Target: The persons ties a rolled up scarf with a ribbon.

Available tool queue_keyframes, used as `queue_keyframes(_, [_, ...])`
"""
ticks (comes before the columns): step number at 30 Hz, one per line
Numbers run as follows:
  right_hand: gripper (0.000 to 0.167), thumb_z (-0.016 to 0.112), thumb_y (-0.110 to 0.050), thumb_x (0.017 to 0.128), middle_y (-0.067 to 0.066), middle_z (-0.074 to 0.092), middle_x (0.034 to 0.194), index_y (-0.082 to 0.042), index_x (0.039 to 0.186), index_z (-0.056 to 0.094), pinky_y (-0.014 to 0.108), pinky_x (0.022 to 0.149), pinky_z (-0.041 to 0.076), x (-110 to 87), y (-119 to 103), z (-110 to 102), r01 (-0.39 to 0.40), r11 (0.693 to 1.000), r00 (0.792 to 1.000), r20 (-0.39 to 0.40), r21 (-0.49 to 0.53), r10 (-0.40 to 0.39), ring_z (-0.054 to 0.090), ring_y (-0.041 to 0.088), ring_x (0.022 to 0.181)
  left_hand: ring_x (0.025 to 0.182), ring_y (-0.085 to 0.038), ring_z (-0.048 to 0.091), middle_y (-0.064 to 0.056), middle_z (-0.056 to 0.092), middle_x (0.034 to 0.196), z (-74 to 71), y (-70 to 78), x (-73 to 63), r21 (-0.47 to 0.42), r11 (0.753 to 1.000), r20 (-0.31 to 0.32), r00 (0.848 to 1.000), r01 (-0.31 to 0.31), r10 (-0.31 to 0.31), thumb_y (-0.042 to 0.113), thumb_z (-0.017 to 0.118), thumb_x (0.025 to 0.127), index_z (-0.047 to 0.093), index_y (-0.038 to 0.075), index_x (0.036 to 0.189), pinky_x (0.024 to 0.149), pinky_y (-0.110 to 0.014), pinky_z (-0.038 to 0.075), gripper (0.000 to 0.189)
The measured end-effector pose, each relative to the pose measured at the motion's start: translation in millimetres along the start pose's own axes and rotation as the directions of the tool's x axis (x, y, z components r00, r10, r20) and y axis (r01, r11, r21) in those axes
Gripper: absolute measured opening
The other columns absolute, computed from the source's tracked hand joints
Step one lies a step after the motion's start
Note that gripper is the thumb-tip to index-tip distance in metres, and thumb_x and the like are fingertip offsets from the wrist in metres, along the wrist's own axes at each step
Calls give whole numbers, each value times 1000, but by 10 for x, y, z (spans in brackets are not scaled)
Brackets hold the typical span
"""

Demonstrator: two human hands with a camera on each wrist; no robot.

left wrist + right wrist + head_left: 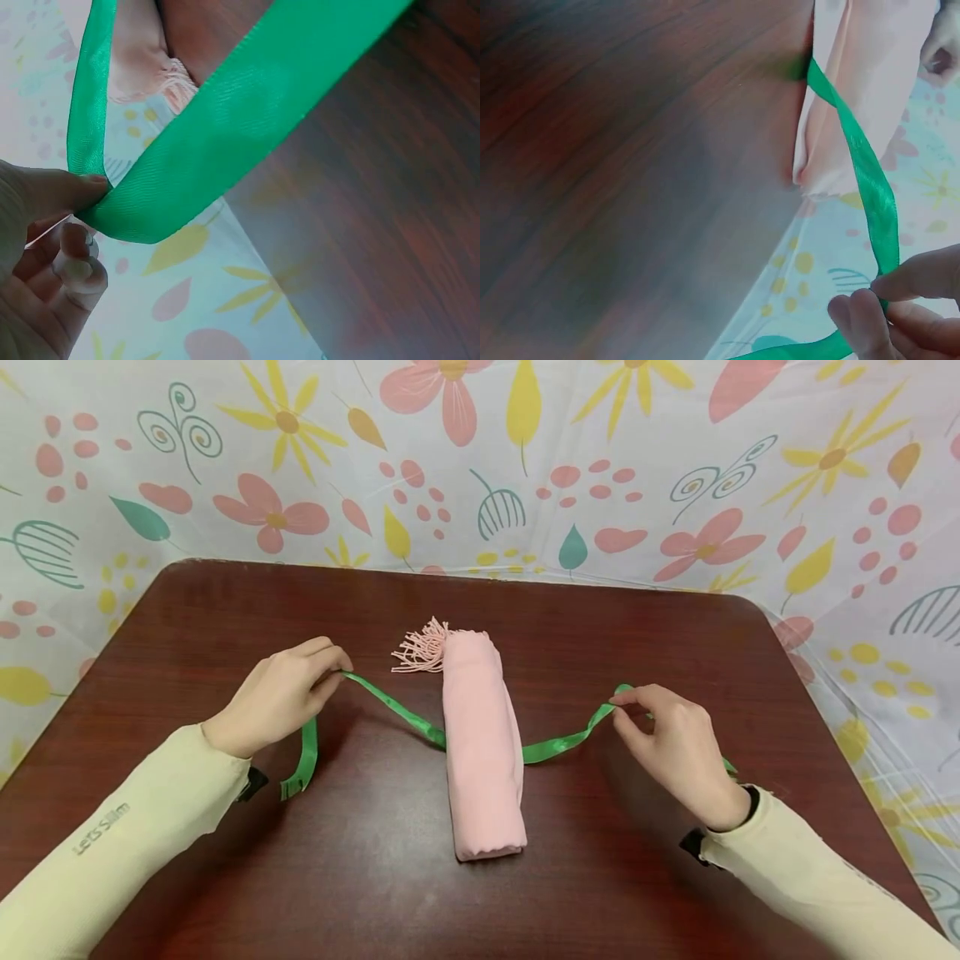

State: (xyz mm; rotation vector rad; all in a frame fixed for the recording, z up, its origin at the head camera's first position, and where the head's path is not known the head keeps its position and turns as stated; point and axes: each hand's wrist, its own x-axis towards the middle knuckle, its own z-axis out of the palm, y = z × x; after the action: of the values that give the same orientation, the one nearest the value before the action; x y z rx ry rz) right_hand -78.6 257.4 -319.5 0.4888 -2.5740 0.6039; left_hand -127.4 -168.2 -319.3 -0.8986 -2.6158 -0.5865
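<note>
A rolled pink scarf (483, 743) lies lengthwise on the table, its fringe (422, 647) spread at the far left end. Beneath the roll runs a green ribbon (558, 747), coming out on both sides. On the left side, my left hand (288, 689) pinches the ribbon between thumb and fingers, raised above the tabletop; the loose end hangs below the hand. My right hand (675, 743) pinches the other side of the ribbon between thumb and forefinger. In the left wrist view, the ribbon (202, 135) folds over at the thumb. The stretch under the scarf is hidden.
The dark brown wooden table (360, 877) has rounded far corners. A white cloth (465, 493) printed with flowers and leaves hangs behind the table and along its sides. Dark bands (693, 845) show at both wrists beside the pale sleeves.
</note>
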Motion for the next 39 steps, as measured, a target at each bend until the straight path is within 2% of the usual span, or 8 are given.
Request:
queue_keyframes(6, [19, 66, 4, 77, 1, 70, 88, -8, 90, 73, 4, 65, 40, 56, -75, 13, 27, 999, 1000, -7, 35, -26, 63, 13, 71, 66, -11, 53, 0, 60, 85, 4, 39, 62, -24, 999, -20, 1000, -22, 21, -7, 67, 80, 64, 6, 91, 59, -30, 46, 18])
queue_keyframes(13, [18, 65, 3, 77, 1, 69, 86, -7, 91, 72, 6, 62, 42, 106, -119, 24, 42, 999, 999, -6, 35, -42, 61, 10, 65, 66, -10, 53, -1, 60, 83, 1, 70, 104, -49, 998, -62, 997, -40, 37, -10, 67, 78, 64, 5, 90, 60, -29, 47, 20])
queue_keyframes(21, [22, 60, 4, 78, 1, 69, 88, -7, 93, 73, 11, 60, 43, 186, -221, 71, 60, 996, 998, -5, 58, -60, 58, 8, 60, 67, -9, 54, 1, 60, 81, -4, 106, 132, -33, 998, -121, 991, -57, 52, -10, 66, 78, 64, 6, 89, 59, -28, 46, 19])
queue_keyframes(25, [23, 57, 2, 80, 1, 68, 89, -7, 94, 72, 9, 61, 41, 239, -287, 91, 72, 994, 997, -14, 79, -71, 56, 6, 61, 68, -9, 56, 1, 60, 82, -11, 139, 158, -35, 997, -144, 987, -70, 65, -10, 65, 78, 64, 5, 89, 59, -28, 46, 19])
queue_keyframes(33, [21, 55, -1, 83, 1, 68, 92, -6, 96, 71, 9, 60, 42, 326, -390, 174, 89, 985, 996, -21, 146, -87, 55, 4, 64, 69, -8, 60, 1, 62, 85, -41, 225, 206, -51, 996, -162, 985, -72, 63, -8, 65, 79, 65, 7, 90, 60, -28, 49, 18])
queue_keyframes(39, [19, 56, -3, 85, 2, 69, 92, -5, 96, 71, 12, 59, 44, 398, -454, 201, 116, 978, 993, -40, 172, -111, 56, 3, 64, 69, -8, 62, 1, 61, 86, -57, 270, 234, -65, 993, -182, 979, -102, 89, -7, 65, 79, 64, 6, 90, 61, -26, 50, 17])
